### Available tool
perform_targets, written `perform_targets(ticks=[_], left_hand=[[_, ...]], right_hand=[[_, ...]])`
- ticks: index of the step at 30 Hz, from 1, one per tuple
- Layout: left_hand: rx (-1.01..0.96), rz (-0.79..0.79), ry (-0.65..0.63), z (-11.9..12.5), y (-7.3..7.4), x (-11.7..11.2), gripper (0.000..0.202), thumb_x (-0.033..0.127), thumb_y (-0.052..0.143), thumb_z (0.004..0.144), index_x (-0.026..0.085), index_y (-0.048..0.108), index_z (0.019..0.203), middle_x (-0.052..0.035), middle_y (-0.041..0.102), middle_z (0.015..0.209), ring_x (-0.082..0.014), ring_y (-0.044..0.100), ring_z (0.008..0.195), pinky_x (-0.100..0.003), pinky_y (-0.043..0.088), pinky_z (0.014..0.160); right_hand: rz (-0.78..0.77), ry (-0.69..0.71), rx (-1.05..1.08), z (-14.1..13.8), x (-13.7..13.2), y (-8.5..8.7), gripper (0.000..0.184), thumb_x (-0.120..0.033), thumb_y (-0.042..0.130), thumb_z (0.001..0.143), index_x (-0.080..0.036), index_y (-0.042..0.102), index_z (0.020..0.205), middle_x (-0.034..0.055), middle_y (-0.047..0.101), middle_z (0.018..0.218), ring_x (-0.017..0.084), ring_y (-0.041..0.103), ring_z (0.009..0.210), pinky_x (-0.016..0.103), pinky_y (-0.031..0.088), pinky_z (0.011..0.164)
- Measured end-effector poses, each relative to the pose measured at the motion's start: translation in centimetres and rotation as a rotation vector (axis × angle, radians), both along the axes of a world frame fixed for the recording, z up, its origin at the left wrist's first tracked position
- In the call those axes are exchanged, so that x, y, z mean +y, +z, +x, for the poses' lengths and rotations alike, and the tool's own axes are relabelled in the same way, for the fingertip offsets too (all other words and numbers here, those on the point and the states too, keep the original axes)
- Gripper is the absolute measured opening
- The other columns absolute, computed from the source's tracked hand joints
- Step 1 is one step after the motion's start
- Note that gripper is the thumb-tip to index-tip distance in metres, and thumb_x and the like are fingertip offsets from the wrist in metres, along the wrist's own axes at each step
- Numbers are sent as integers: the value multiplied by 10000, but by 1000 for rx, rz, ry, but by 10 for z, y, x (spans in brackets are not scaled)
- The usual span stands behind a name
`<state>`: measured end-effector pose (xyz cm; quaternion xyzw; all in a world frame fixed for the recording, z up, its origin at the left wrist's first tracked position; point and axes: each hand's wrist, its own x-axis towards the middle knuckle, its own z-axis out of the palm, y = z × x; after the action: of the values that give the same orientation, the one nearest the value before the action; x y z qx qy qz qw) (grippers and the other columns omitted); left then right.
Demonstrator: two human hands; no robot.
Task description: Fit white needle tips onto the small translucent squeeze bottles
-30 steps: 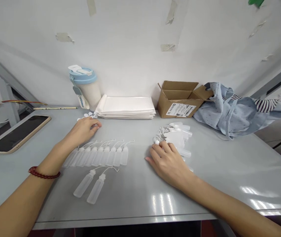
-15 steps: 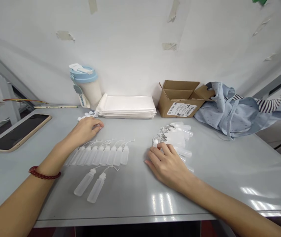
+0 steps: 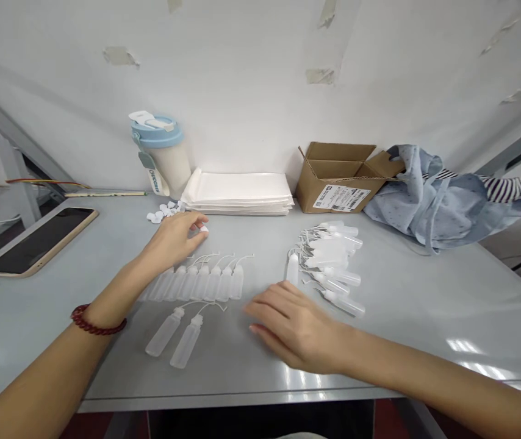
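Note:
My left hand (image 3: 176,239) is closed in a pinch on a small white cap (image 3: 204,229), above the far side of a row of translucent plastic squeeze bottles (image 3: 212,284) with thin strap-like tails. Nearer the front edge lie two more such bottles (image 3: 186,342). Slightly smeared by motion, my right hand (image 3: 294,326) hovers over the table with fingers stretched out and nothing seen in them. Just beyond it is a single bottle (image 3: 292,267), its lower end hidden. To its right is a loose pile of bottles (image 3: 334,253).
Small white caps (image 3: 164,211) lie heaped by a cup with a blue lid (image 3: 162,143). Along the wall are a stack of white envelopes (image 3: 242,194), an open cardboard box (image 3: 340,192) and a light-blue cloth bag (image 3: 418,210). A phone (image 3: 41,241) lies at left.
My left hand has moved right from the cap heap and now shows a white cap in its pinch. My right hand has drawn away from the single bottle, toward the front edge.

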<state>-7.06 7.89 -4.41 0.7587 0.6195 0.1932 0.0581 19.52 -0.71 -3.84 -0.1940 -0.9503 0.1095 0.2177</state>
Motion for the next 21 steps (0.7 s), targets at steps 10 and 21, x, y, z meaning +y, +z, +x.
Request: perform_targets(ticks=[10,21], left_hand=[[-111,16,-49,26,3,-18,324,347,471,832,143,662,997,-86,702,952,-232,632,870,-341,499,782],[-214,24,-35,32,7,-25,278,344,506,820,167,675,951,-71,701,938,-227,620,857,-332,500,735]], right_hand=[[-274,63,-337,-81,-10,7,278,-344,393,942,-142,569,1018,46,686,699,167,573,512,253,307,429],[-322,-33,-389,-29,-25,1,217,-277,434,928,-193,604,822,-8,621,556,117,484,446,252,246,460]])
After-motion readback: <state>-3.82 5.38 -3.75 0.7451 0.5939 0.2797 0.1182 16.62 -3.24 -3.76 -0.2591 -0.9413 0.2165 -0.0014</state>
